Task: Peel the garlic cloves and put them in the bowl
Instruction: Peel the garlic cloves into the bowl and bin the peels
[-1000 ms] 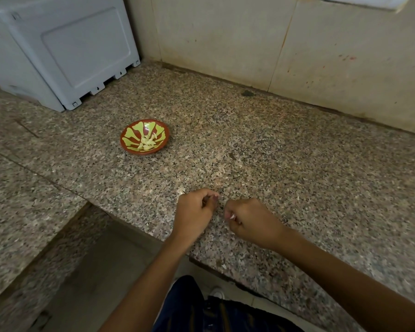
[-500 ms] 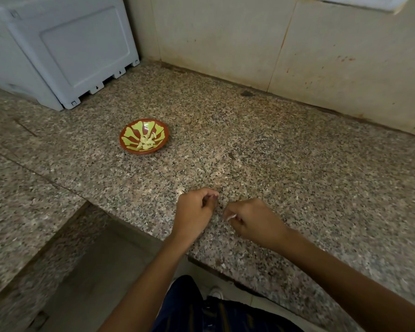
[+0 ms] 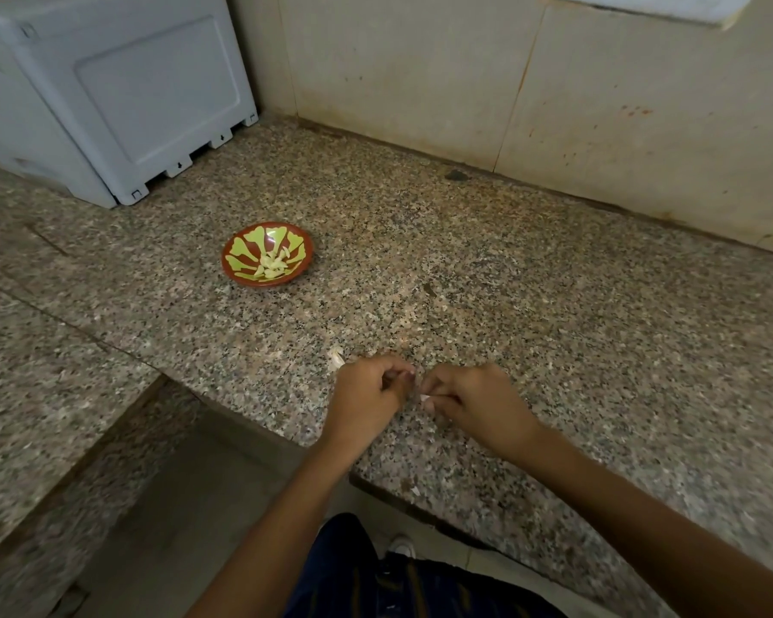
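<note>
A small pale garlic clove (image 3: 424,397) shows as a white sliver pinched in the curled fingers of the right hand (image 3: 474,405), low over the speckled granite counter (image 3: 554,314). The left hand (image 3: 371,394) is curled too, fingertips meeting the right; what it pinches is hidden. The slippery clove could squirt free, falling well short of the red-and-green patterned bowl (image 3: 235,254) of peeled cloves (image 3: 272,264).
</note>
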